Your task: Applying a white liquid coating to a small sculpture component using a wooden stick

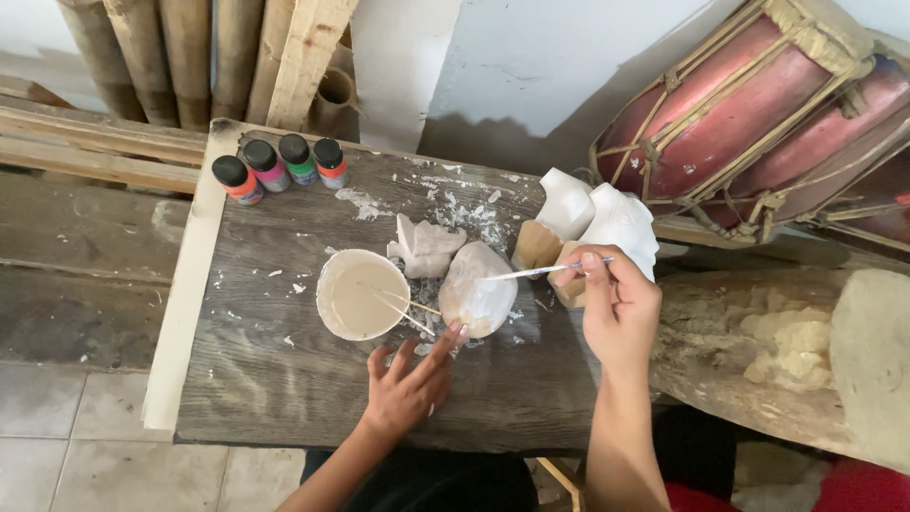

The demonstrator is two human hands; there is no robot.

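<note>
Centrally, white bowl [360,294] is holding pale paste and two sticks; right hand [616,308] is pinching a brush [540,272] against white carving [477,289], left hand [409,379] splayed, steadying it; four coloured paint bottles [281,166] are lining the board's far-left corner.

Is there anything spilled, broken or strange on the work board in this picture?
Yes. White flakes and crumbs lie scattered over the dark wooden board, mostly behind the white carved piece. They look like dried paint or filler. The bowl has not spilled.

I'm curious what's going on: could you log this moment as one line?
left hand: steadies white carved piece | right hand: brush on piece | bowl: beside piece
</note>
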